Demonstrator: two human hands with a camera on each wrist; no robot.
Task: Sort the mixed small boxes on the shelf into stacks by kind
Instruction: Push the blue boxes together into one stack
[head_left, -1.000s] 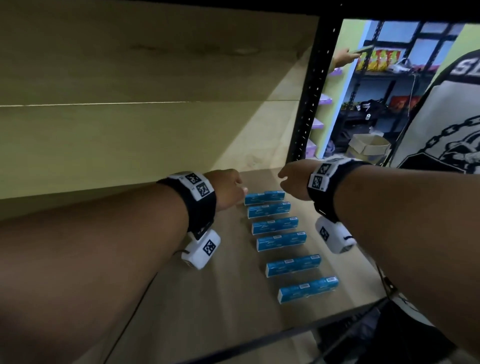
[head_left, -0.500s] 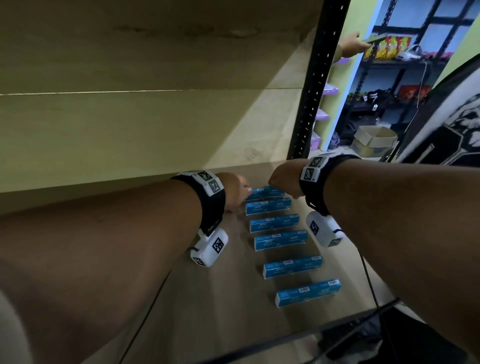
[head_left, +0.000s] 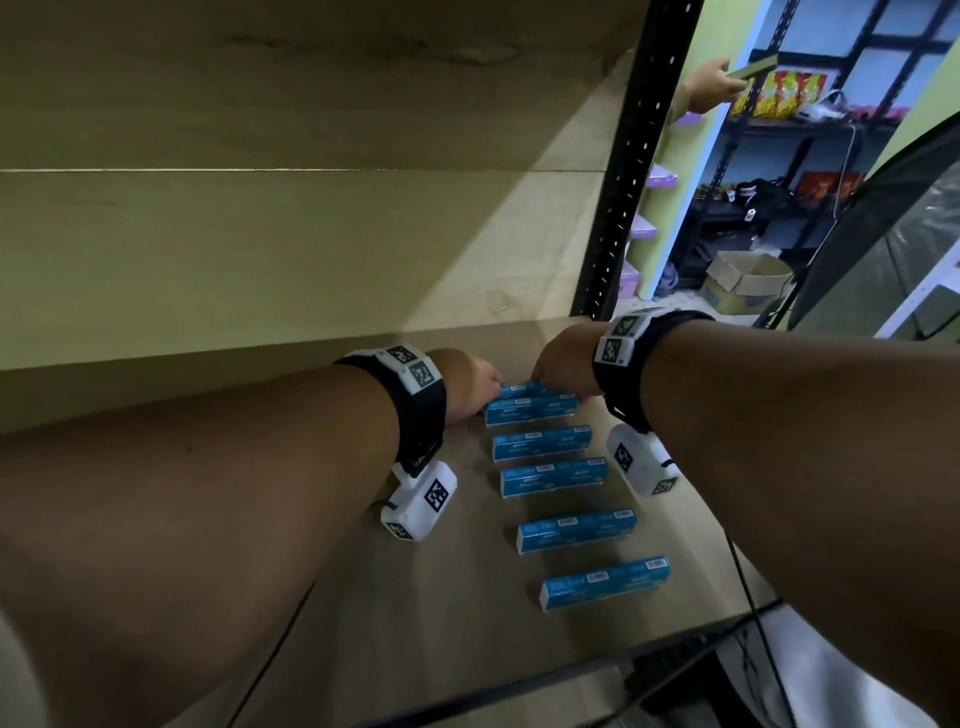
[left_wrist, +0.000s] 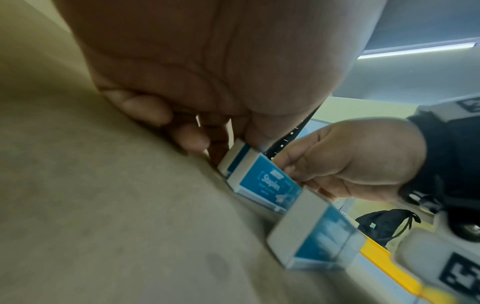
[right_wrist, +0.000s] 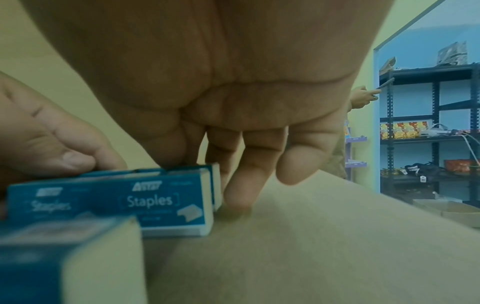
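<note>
Both my hands are down at the back end of the row of blue staple boxes on the wooden shelf (head_left: 363, 597). There are six of them lying flat in a line running from the front edge toward the back wall, each with a small gap to the next one, except the two at the back, which sit right up against each other.

My left hand (head_left: 467, 384) and right hand (head_left: 563, 364) are each on one end of the farthest box (head_left: 522, 388). From the left wrist camera I can see my left fingers (left_wrist: 187, 137) curled down to the shelf with the thumb and a finger pinching the white end of that box (left_wrist: 233, 158). The right wrist camera shows my right fingers (right_wrist: 241, 181) reaching down past the other end of it (right_wrist: 215, 185), thumb side pressing on top, fingertips touching the shelf board. So both hands are gripping the same box, one at each end, and it looks like it's sitting on the shelf, not lifted.

The second box (head_left: 531, 410) is right in front of it, "Staples" readable on its side in the right wrist view (right_wrist: 155, 203). The other four (head_left: 576, 529) sit untouched toward the front edge.

Off to the right past the black shelf post (head_left: 631, 171) somebody else's hand (head_left: 709, 83) is holding something up by another rack.
</note>
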